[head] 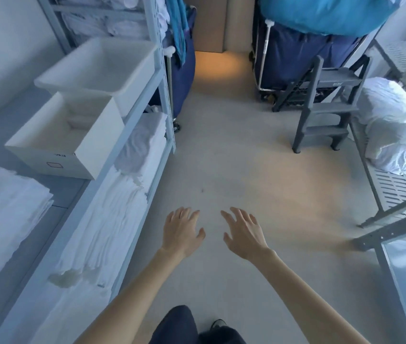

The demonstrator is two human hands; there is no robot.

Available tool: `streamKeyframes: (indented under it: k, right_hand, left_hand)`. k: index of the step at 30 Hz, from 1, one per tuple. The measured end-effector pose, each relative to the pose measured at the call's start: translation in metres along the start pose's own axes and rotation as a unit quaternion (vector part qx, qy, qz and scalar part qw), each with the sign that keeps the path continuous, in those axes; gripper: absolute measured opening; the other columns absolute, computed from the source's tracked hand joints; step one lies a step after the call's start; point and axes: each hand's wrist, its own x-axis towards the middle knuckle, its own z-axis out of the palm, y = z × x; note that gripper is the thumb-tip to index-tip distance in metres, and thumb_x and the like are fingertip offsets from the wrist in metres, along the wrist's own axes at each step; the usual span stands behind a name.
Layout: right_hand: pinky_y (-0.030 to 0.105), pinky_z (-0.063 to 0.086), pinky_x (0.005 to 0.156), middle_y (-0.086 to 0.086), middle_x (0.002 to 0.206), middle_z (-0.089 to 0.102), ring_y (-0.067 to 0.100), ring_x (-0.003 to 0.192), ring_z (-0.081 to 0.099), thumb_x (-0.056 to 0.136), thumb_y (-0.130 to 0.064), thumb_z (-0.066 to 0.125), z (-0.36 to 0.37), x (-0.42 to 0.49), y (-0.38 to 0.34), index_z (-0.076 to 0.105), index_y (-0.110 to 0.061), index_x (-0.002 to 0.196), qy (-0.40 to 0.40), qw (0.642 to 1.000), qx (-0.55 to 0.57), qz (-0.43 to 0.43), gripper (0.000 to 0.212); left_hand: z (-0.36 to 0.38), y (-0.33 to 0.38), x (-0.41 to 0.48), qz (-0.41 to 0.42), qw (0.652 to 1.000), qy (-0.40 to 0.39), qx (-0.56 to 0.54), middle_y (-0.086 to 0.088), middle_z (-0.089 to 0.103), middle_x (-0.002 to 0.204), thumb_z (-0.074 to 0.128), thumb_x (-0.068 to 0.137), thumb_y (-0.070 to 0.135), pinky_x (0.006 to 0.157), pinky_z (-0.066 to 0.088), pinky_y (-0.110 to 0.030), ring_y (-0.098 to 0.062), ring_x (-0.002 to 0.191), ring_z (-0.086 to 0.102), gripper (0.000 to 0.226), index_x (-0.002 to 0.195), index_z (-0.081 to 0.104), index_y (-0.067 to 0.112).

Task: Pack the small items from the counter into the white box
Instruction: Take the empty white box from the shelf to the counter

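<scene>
1. Holds nothing in the left grip [182, 232] or the right grip [245, 235]: fingers spread and relaxed, both hanging side by side over the floor [221, 157].
2. Places the white box [48, 157] up and to the left of the left grip, well apart, open-topped on the tabletop [11, 115].
3. Shows no small items near either grip; cannot tell what lies inside the box beyond a pale lining.
4. Risks a wrong container: a white tub [132, 95] sits just beyond the box, same colour, easily mistaken when reaching from this angle.
5. Risks dragging the folded linen [112, 219] lying between the left grip and the box, since its edges overhang the shelf and could catch a passing forearm.
6. Risks a stumble on the step stool [326, 112], ahead and right of the right grip, if turning to search for the items without looking down.
</scene>
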Motion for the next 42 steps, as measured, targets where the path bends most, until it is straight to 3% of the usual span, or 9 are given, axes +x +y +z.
streamKeyframes:
  k: [9,18,23,27,31,34,38,42]
  right_hand:
    - [0.041,0.026,0.109,0.01,0.148,0.029,0.027,0.136,0.028,0.089,-0.031,0.048,-0.008,0.096,0.01,0.03,-0.019,0.142,-0.007,1.0,-0.005,-0.021,0.057]
    - [0.041,0.024,0.111,0.011,0.151,0.023,0.027,0.138,0.023,0.089,-0.032,0.049,-0.051,0.217,0.009,0.028,-0.019,0.143,0.029,1.0,-0.008,-0.004,0.059]
    - [0.04,0.024,0.111,0.011,0.151,0.02,0.026,0.138,0.023,0.089,-0.032,0.049,-0.055,0.275,-0.008,0.028,-0.02,0.143,0.032,0.999,-0.017,-0.029,0.059]
    - [0.041,0.025,0.11,0.012,0.15,0.022,0.028,0.136,0.025,0.088,-0.03,0.051,-0.052,0.32,-0.034,0.03,-0.018,0.142,0.009,0.995,-0.031,-0.098,0.059]
    - [0.04,0.027,0.108,0.012,0.148,0.024,0.028,0.133,0.029,0.088,-0.027,0.052,-0.053,0.371,-0.073,0.029,-0.019,0.142,-0.002,0.98,-0.044,-0.193,0.06]
    - [0.043,0.028,0.108,0.012,0.15,0.023,0.029,0.134,0.029,0.087,-0.023,0.055,-0.055,0.408,-0.106,0.03,-0.017,0.142,0.003,0.957,-0.055,-0.284,0.061]
    - [0.05,0.027,0.109,0.015,0.149,0.028,0.033,0.134,0.032,0.085,-0.022,0.062,-0.065,0.453,-0.149,0.037,-0.014,0.139,0.001,0.922,-0.05,-0.384,0.06]
    - [0.053,0.037,0.102,0.016,0.142,0.041,0.035,0.127,0.042,0.076,-0.022,0.072,-0.07,0.487,-0.19,0.047,-0.012,0.132,0.014,0.88,-0.061,-0.471,0.062]
  left_hand:
    - [-0.015,-0.03,0.08,-0.012,1.0,-0.002,-0.002,0.001,0.035,0.146,0.04,0.092,0.043,0.111,0.018,-0.035,-0.019,0.136,0.026,0.053,0.141,0.035,0.024]
    - [-0.061,-0.075,0.196,0.013,0.998,0.061,-0.005,0.003,0.044,0.139,0.041,0.089,0.044,0.109,0.022,-0.035,-0.019,0.131,0.033,0.052,0.136,0.042,0.022]
    - [-0.077,-0.113,0.226,-0.025,0.996,0.087,-0.008,0.0,0.042,0.142,0.044,0.09,0.041,0.113,0.015,-0.04,-0.019,0.136,0.028,0.051,0.137,0.043,0.022]
    - [-0.079,-0.154,0.229,-0.087,0.992,0.09,0.002,-0.001,0.036,0.147,0.046,0.09,0.041,0.114,0.012,-0.042,-0.022,0.14,0.023,0.051,0.138,0.042,0.024]
    - [-0.083,-0.191,0.224,-0.166,0.978,0.123,0.009,-0.009,0.06,0.126,0.07,0.074,0.035,0.104,0.033,-0.052,-0.033,0.124,0.048,0.047,0.117,0.062,0.017]
    - [-0.095,-0.21,0.22,-0.226,0.96,0.166,0.023,-0.013,0.064,0.117,0.081,0.063,0.028,0.096,0.042,-0.056,-0.037,0.116,0.055,0.049,0.107,0.067,0.013]
    - [-0.112,-0.231,0.215,-0.31,0.931,0.19,0.033,-0.016,0.062,0.12,0.084,0.058,0.026,0.092,0.046,-0.055,-0.038,0.115,0.055,0.057,0.109,0.066,0.01]
    - [-0.114,-0.251,0.212,-0.395,0.897,0.197,0.03,-0.016,0.057,0.127,0.084,0.06,0.023,0.095,0.043,-0.052,-0.037,0.119,0.052,0.064,0.119,0.061,0.01]
